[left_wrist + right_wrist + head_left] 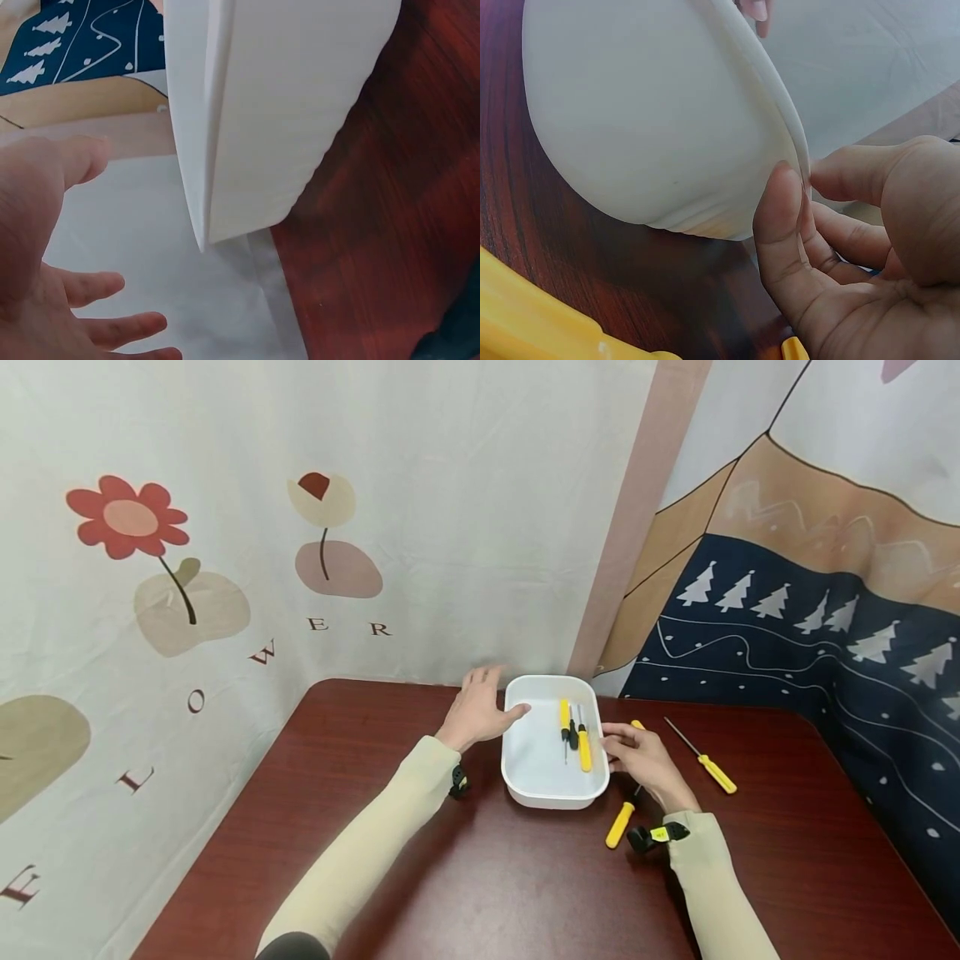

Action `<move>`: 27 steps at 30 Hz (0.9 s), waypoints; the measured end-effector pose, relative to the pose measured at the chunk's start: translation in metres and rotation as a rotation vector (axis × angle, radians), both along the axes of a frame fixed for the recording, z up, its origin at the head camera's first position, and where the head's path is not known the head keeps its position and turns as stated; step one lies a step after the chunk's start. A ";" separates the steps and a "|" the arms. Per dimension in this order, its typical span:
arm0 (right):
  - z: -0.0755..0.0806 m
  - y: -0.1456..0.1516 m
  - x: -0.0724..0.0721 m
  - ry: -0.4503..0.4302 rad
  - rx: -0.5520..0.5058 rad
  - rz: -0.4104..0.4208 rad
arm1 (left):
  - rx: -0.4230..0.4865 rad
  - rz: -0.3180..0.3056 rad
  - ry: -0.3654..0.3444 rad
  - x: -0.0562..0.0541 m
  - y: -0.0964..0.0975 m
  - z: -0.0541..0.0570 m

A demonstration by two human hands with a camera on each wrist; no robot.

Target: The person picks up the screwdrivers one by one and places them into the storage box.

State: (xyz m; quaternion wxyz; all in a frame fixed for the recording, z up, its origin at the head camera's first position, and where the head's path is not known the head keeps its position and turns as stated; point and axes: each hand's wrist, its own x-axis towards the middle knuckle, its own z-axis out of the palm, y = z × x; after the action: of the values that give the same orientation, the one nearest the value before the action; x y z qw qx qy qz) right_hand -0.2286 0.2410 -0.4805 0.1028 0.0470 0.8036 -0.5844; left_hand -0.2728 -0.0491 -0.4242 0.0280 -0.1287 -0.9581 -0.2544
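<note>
The right hand (647,762) is pinching the white tray (534,768) by its rim, just below and right of frame centre — the left hand (478,710) is spreading, grasping nothing. Keeping the tray level should help the screwdrivers (584,752) inside avoid sliding.

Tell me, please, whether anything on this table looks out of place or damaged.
Slightly: inside the white tray, the leftmost screwdriver lies reversed, its handle at the far end, while the black screwdriver and rightmost screwdriver have theirs nearer. I see no damage.
</note>
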 end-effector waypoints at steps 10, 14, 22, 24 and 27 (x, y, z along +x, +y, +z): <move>0.000 0.000 -0.001 0.001 0.000 -0.001 | 0.072 0.102 -0.058 0.005 -0.015 -0.004; 0.001 -0.001 -0.001 -0.006 0.004 -0.005 | 0.090 0.143 -0.068 0.007 -0.020 -0.006; 0.001 -0.001 0.000 -0.010 0.003 -0.003 | 0.135 0.219 -0.080 0.015 -0.032 -0.012; 0.000 -0.001 0.000 -0.012 0.006 -0.005 | 0.145 0.238 -0.086 0.017 -0.035 -0.014; 0.000 0.000 -0.001 -0.012 0.010 -0.008 | 0.158 0.265 -0.094 0.018 -0.038 -0.018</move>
State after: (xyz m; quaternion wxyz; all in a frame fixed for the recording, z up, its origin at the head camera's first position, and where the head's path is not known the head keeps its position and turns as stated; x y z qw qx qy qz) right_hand -0.2292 0.2406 -0.4806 0.1050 0.0545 0.8055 -0.5806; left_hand -0.2544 -0.0873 -0.4424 0.0265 0.0135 -0.9439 -0.3288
